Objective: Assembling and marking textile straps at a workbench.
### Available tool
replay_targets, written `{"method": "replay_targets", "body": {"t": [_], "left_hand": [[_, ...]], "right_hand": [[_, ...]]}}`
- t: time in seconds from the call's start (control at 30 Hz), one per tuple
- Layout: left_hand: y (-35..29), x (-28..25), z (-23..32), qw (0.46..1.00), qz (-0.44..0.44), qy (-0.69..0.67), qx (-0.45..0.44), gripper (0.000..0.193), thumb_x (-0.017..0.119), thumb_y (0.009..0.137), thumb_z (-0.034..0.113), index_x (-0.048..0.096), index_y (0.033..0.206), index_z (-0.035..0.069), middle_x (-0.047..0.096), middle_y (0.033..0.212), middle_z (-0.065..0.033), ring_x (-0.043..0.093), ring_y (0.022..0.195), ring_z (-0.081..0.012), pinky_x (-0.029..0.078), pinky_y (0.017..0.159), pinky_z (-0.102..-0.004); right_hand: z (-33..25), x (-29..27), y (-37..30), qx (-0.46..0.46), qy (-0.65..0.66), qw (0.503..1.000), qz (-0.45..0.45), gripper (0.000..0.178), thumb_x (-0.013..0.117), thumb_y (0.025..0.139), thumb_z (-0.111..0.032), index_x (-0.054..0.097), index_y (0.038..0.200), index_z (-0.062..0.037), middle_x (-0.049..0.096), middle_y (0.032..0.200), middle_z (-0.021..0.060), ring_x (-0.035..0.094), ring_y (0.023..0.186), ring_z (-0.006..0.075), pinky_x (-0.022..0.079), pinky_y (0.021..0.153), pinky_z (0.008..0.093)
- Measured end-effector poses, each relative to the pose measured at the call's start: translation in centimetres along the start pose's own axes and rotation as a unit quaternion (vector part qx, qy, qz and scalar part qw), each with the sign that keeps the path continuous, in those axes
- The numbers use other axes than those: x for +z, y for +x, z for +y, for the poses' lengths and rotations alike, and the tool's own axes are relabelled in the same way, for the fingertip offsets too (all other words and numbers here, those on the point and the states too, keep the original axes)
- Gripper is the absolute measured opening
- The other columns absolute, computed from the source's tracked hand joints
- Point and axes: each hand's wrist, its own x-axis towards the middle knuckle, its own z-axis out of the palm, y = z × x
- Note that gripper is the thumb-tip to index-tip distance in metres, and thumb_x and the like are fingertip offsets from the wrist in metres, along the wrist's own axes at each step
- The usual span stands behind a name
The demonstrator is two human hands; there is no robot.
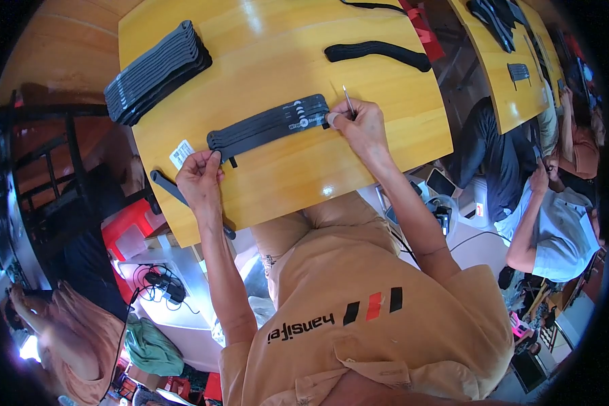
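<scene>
A small pile of flat black straps (pixel 267 126) lies lengthwise on the yellow wooden table (pixel 284 169) in front of me. My left hand (pixel 199 177) pinches the pile's left end near a short black tab. My right hand (pixel 358 122) presses on the pile's right end and holds a thin metal needle-like tool (pixel 348 100) that points up and away. A small white label (pixel 181 153) lies just left of my left hand.
A taller stack of black straps (pixel 157 71) sits at the table's far left. One curved black strap (pixel 377 53) lies at the far right. A black strip (pixel 172 193) hangs over the near edge. Other people sit at right and lower left; a second table (pixel 504 81) is to the right.
</scene>
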Motion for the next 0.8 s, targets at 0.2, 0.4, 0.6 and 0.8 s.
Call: {"method": "replay_targets", "body": {"t": [0.2,0.4,0.6,0.8], "left_hand": [[-0.11,0.14,0.23,1.000,0.003,-0.002,0.008,0.007,0.064,0.077,0.002,0.058,0.078,-0.001,0.055,0.064,-0.0017,0.048,0.050,-0.0058,0.040,0.045,-0.0173],[-0.04,0.08,0.18,1.000,0.006,0.007,0.003,0.006,0.063,0.077,0.002,0.058,0.078,-0.002,0.055,0.064,-0.0019,0.047,0.049,-0.0060,0.040,0.044,-0.0175],[-0.08,0.06,0.14,1.000,0.015,0.011,0.003,0.007,0.064,0.077,0.002,0.058,0.077,-0.001,0.055,0.064,-0.0021,0.048,0.049,-0.0060,0.040,0.044,-0.0174],[0.03,0.12,0.10,1.000,0.019,0.020,-0.001,0.007,0.064,0.077,0.002,0.058,0.077,-0.002,0.056,0.064,-0.0025,0.048,0.049,-0.0061,0.040,0.044,-0.0176]], "right_hand": [[0.16,0.00,0.14,-0.003,-0.011,1.000,-0.002,0.008,0.064,0.068,-0.006,0.063,0.067,0.0009,0.054,0.053,0.0028,0.046,0.047,0.0069,0.037,0.045,0.0228],[-0.11,0.12,0.01,-0.012,-0.024,1.000,0.006,0.008,0.064,0.068,-0.007,0.063,0.068,0.0007,0.054,0.052,0.0026,0.046,0.046,0.0074,0.036,0.044,0.0234],[-0.38,0.22,-0.04,-0.015,-0.040,0.999,0.006,0.007,0.063,0.068,-0.006,0.063,0.068,0.0010,0.055,0.052,0.0040,0.047,0.046,0.0081,0.037,0.045,0.0241],[-0.31,0.13,0.07,-0.024,-0.055,0.998,0.010,0.008,0.062,0.068,-0.007,0.064,0.068,0.0008,0.056,0.052,0.0055,0.048,0.047,0.0086,0.038,0.046,0.0243]]}}
